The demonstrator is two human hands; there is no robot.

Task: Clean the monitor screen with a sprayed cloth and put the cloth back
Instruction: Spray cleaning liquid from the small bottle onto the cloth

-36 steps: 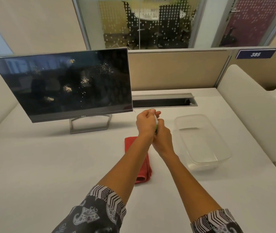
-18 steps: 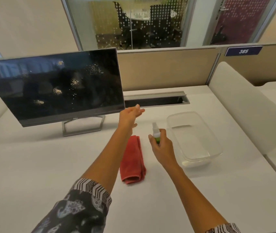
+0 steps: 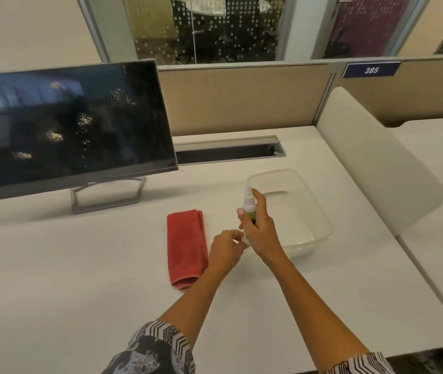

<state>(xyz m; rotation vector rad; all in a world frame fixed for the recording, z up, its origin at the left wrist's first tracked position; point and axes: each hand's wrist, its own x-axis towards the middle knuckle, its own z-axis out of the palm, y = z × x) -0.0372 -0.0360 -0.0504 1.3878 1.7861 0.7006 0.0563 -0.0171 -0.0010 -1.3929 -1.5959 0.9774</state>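
From the head view, the right hand point(image 3: 262, 232) was wrapped around the spray bottle point(image 3: 250, 209), holding it upright with the nozzle up and a finger raised near the top, probably ready to press. The left hand point(image 3: 224, 248) sat low beside the bottle's base, fingers loosely curled and nothing clearly in them; whether they touched the bottle I could not tell. The cloth point(image 3: 186, 247) lay folded flat on the desk point(image 3: 80, 279), just left of both hands, within easy reach for spraying. The monitor point(image 3: 72, 125) stood at the back left, its dark screen speckled with spots, not yet wiped. A clear tub point(image 3: 309, 211) sat right of the bottle, likely the supplies' home.
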